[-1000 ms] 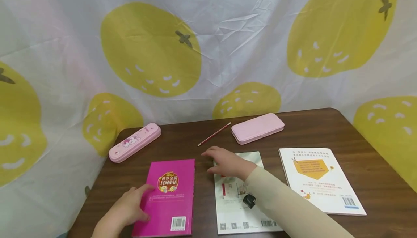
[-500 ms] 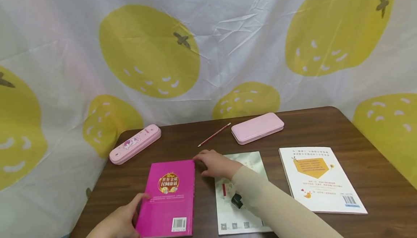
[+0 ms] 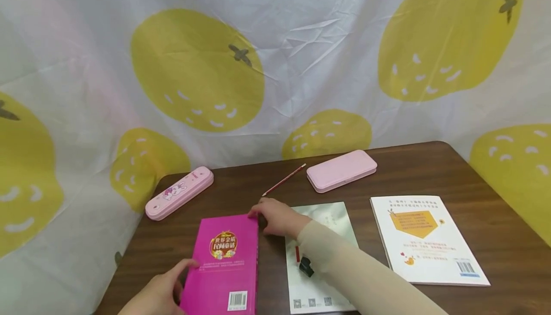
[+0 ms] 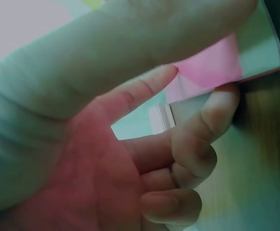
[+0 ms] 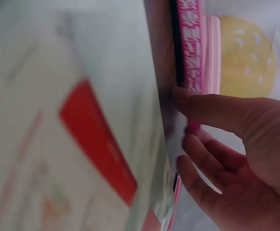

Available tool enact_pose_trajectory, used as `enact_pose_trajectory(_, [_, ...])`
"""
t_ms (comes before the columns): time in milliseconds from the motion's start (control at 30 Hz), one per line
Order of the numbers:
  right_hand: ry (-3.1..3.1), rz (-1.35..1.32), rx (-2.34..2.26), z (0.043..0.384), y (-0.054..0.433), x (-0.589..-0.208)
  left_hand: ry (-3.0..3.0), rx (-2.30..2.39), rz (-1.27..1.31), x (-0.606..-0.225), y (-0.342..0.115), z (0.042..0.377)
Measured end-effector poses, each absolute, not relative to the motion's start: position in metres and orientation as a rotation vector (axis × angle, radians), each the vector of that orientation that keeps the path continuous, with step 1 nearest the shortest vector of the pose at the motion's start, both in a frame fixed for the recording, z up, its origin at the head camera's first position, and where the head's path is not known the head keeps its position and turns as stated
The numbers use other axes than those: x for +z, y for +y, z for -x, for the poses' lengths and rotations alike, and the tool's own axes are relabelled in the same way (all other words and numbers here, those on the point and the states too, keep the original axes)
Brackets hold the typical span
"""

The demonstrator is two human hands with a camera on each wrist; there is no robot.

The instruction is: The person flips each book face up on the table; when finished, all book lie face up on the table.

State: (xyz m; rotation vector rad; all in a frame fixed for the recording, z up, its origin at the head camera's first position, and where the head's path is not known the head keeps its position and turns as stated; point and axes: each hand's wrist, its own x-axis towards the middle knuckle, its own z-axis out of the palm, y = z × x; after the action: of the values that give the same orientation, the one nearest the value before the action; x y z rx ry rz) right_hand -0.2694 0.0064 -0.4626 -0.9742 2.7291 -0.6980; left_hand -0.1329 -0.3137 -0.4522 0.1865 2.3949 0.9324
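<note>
A magenta book (image 3: 224,276) with a round gold-and-red emblem and a barcode lies on the dark wooden table. My left hand (image 3: 157,293) grips its left edge, one finger reaching onto the cover while others curl beside the edge, as the left wrist view shows. At the far right corner, my right hand (image 3: 280,220) holds the same book, its thumb (image 5: 212,109) against the lettered spine and its fingertips around the corner. Under the right forearm lies a pale green booklet (image 3: 333,221), partly hidden by the beige sleeve (image 3: 361,267).
A white book (image 3: 424,243) with an orange panel lies at the right. Along the back are a pink rabbit-print pencil case (image 3: 181,193), a red pencil (image 3: 284,180) and a plain pink case (image 3: 342,170). A lemon-print curtain (image 3: 280,66) hangs behind the table (image 3: 430,162).
My right hand has moved left from over the green booklet to the magenta book's far right corner. My left hand has drawn back slightly from the cover to the book's left edge.
</note>
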Motion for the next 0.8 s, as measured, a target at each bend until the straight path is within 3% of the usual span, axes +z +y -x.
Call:
enact_pose_trajectory(367, [2.881,0.924,-0.617,0.269,0.003,-0.465,2.451,0.926,-0.19,-0.455,-0.321,0.128])
enact_pose_trajectory(600, [2.858,0.923,-0.669,0.266,0.009,-0.46,2.418,0.89,0.059,-0.449,-0.32,0.125])
enact_pose_trajectory(800, [2.792,0.947,-0.814,0.265,0.013,-0.454,2.505,0.883,-0.046,-0.444,-0.322,0.121])
